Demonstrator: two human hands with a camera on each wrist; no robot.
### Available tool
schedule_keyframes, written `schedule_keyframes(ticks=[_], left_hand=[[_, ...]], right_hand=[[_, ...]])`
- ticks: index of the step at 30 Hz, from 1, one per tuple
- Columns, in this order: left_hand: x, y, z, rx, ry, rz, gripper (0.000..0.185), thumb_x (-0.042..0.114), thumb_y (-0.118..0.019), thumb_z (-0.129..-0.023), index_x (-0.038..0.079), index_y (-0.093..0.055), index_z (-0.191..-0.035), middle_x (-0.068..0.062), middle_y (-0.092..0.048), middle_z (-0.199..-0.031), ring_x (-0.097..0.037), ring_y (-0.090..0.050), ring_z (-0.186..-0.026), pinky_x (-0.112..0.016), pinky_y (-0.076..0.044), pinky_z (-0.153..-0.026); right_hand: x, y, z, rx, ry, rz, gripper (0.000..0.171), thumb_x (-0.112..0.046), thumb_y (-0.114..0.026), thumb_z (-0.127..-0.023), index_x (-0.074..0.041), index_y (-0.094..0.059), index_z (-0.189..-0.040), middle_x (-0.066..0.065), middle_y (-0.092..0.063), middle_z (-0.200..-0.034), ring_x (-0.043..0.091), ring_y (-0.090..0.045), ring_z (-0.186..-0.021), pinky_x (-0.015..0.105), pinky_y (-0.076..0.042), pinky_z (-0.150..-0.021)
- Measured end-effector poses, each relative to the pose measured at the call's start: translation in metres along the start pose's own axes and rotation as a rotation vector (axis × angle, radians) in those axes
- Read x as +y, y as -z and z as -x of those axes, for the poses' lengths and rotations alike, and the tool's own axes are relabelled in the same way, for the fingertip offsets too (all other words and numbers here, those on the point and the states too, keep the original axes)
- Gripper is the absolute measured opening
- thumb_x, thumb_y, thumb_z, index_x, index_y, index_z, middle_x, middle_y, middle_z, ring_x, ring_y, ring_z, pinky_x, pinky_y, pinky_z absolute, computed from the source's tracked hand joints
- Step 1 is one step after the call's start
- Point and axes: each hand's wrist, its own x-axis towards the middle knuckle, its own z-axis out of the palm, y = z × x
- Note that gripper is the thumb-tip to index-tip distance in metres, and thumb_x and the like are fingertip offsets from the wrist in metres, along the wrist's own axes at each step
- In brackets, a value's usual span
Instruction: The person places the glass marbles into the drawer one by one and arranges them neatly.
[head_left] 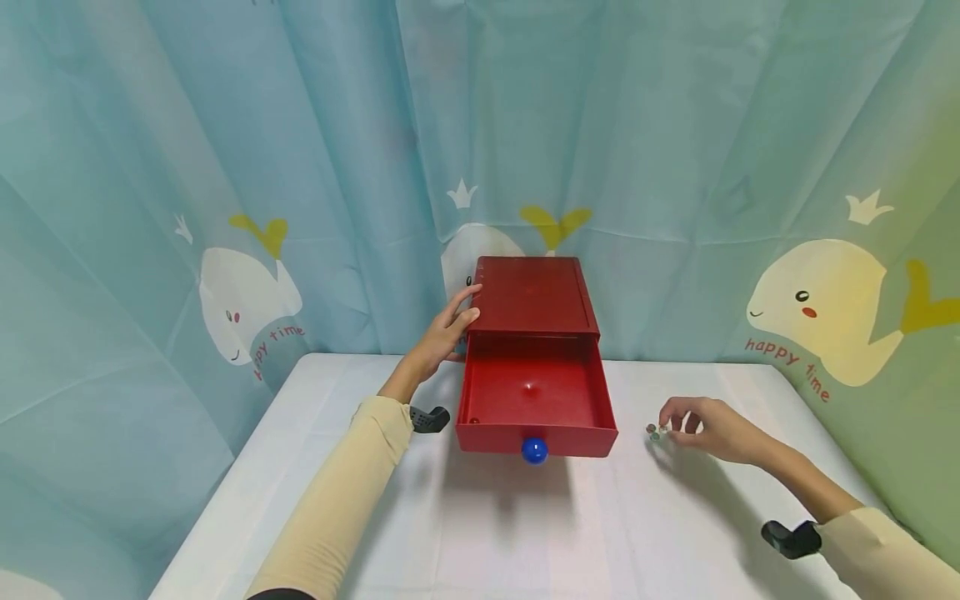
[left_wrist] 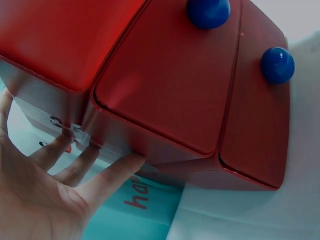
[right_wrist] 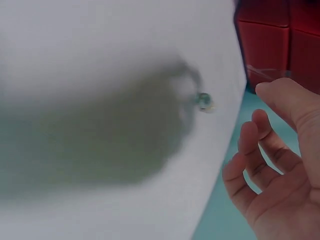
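Note:
A red drawer cabinet [head_left: 534, 292] stands on the white table with its top drawer [head_left: 537, 442] pulled out; a blue knob [head_left: 535, 451] is on the drawer's front. My left hand [head_left: 442, 337] rests against the cabinet's left side, fingers spread and mostly straight, as the left wrist view [left_wrist: 47, 192] also shows. To the right of the cabinet, small greenish glass marbles [head_left: 655, 433] lie close together on the table. My right hand [head_left: 712, 427] is just above and beside them, thumb and fingers bent apart. In the right wrist view nothing shows between its fingers [right_wrist: 248, 137].
Two lower drawers with blue knobs [left_wrist: 278, 65] are closed in the left wrist view. A small round dark spot [head_left: 474, 421] shows in the pulled-out drawer's front left corner. A blue-green curtain [head_left: 660, 167] with whale prints hangs behind the white table [head_left: 510, 542].

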Motion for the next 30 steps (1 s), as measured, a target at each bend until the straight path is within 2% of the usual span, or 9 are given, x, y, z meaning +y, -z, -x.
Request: schedule_keyframes(ticks=[10,20,30], left_hand=[[0.0,0.001,-0.001,-0.001,-0.003,0.004,0.057,0.044,-0.049,-0.104,0.042,-0.031,-0.159,-0.01,-0.047,-0.154,-0.036,-0.053,-0.133,-0.065,-0.053,-0.091],[0.0,0.002,-0.001,0.003,0.0,0.003,0.056,0.044,-0.05,-0.104,0.045,-0.033,-0.157,-0.007,-0.048,-0.153,-0.033,-0.053,-0.132,-0.066,-0.052,-0.091],[0.001,0.001,0.001,-0.012,-0.01,0.001,0.057,0.044,-0.049,-0.105,0.042,-0.031,-0.159,-0.01,-0.045,-0.156,-0.035,-0.052,-0.134,-0.066,-0.052,-0.091]], right_hand=[[-0.024,0.022,-0.013,0.056,-0.004,0.012,0.022,-0.003,-0.076,-0.089,-0.021,-0.067,-0.099,-0.012,-0.065,-0.085,0.005,-0.061,-0.071,0.025,-0.05,-0.057],[-0.054,0.059,-0.027,0.147,-0.02,0.048,0.025,-0.005,-0.076,-0.091,-0.027,-0.068,-0.1,-0.011,-0.066,-0.082,0.007,-0.06,-0.073,0.025,-0.05,-0.057],[-0.076,0.089,-0.04,0.231,0.032,0.055,0.026,0.002,-0.077,-0.088,-0.019,-0.069,-0.101,-0.009,-0.065,-0.081,0.008,-0.059,-0.073,0.021,-0.048,-0.061]])
